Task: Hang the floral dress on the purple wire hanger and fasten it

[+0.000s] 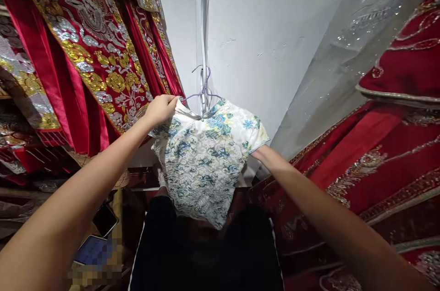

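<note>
A white short-sleeved blouse (206, 158) with blue, green and yellow flowers hangs in front of me, its surface crinkled. Inside its neck opening shows a thin purple wire hanger (192, 96), whose hook rises against the wall. My left hand (163, 108) is closed on the blouse's shoulder at the left, close to the collar. At the opposite side, my right hand (258, 152) reaches into or behind the sleeve, so its fingers are hidden by the cloth.
Red gowns with gold and silver embroidery (113, 66) hang at the left. More red beaded garments (378, 158) and a sheer sparkly cover (326, 75) fill the right. A white strap (203, 20) runs down the wall (275, 16). Phone-like devices (92, 249) lie low at left.
</note>
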`<state>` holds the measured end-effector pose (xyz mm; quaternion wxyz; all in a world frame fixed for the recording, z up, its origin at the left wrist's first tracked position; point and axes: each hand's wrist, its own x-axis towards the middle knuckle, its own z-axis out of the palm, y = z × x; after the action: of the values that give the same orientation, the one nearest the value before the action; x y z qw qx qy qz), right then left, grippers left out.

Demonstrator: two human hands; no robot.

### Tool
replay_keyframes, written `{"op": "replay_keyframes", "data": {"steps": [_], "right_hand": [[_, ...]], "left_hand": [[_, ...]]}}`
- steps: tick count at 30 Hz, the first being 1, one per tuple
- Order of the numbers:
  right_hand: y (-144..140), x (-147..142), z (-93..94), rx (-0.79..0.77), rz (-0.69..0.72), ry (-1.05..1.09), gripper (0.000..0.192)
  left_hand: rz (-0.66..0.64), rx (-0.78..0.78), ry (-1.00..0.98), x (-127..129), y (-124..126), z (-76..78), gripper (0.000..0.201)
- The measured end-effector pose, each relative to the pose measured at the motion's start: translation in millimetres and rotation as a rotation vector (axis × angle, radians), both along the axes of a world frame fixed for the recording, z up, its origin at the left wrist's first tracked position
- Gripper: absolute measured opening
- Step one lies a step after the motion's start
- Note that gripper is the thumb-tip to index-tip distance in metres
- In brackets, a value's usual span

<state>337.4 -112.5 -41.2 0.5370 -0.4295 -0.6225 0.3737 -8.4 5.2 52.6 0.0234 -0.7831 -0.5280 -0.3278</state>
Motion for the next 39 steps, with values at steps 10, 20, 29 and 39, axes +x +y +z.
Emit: {"op": "replay_keyframes", "data": {"steps": [10,20,29,39], "right_hand": [[16.4,11.9,74.2,0.000,-0.059,0.218,0.044],[12.7,5.4,97.0,-0.005,-0.078,0.413,0.061],[-52.7,-32.0,97.6,0.107,0.079,0.330,0.035],[-70.4,-71.2,50.5,0.458,0.350,-0.705,0.067]], "left_hand": [[0.059,0.175,-0.153,16.6,12.2,-7.5,0.033],[-0.154,0.198,-0.298,20.1,-3.7,-1.0,0.032],[-0.424,0.052,-0.403,37.4,-43.3,12.4,0.054],[-0.524,-0.339,-0.376,41.5,-111.1,5.6,0.064]]}}
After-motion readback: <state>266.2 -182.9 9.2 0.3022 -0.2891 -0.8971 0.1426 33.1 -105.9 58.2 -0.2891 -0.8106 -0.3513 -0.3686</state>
